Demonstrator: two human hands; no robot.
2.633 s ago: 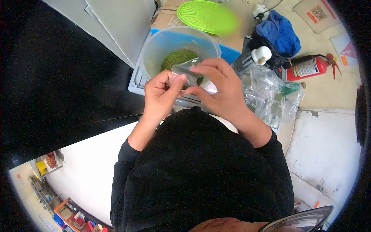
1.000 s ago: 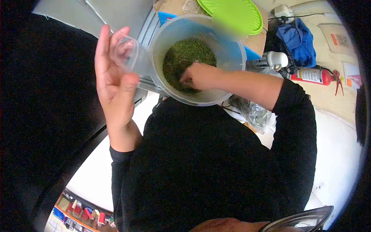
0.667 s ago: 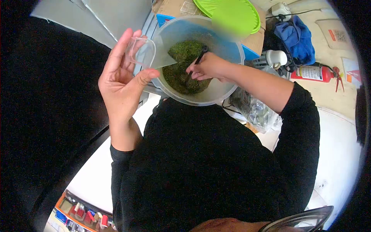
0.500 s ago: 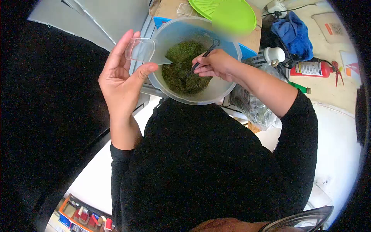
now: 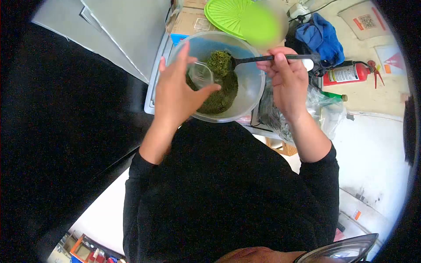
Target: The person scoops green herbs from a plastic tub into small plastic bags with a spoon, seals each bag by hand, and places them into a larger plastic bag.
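Observation:
A wide translucent tub (image 5: 252, 90) holds loose dried green herb (image 5: 224, 97). My right hand (image 5: 289, 83) grips the handle of a black spoon (image 5: 256, 58), which reaches leftward over the tub. A heap of green herb (image 5: 219, 63) sits at the spoon's bowl end. My left hand (image 5: 175, 94), slightly blurred, holds a small clear plastic cup (image 5: 201, 75) between thumb and fingers, above the left part of the tub. The cup is close to the heaped spoon, and whether they touch I cannot tell.
Behind the tub, a green lid (image 5: 230, 15) lies on a cardboard box (image 5: 188, 22). To the right are a blue cloth (image 5: 322, 39), a red fire extinguisher (image 5: 362, 72) and a clear plastic bag (image 5: 315, 103). A grey panel (image 5: 127, 26) stands at the left.
My right hand has moved right and lifted the spoon out of the herb with a heap on it. My left hand has brought the cup right, over the tub.

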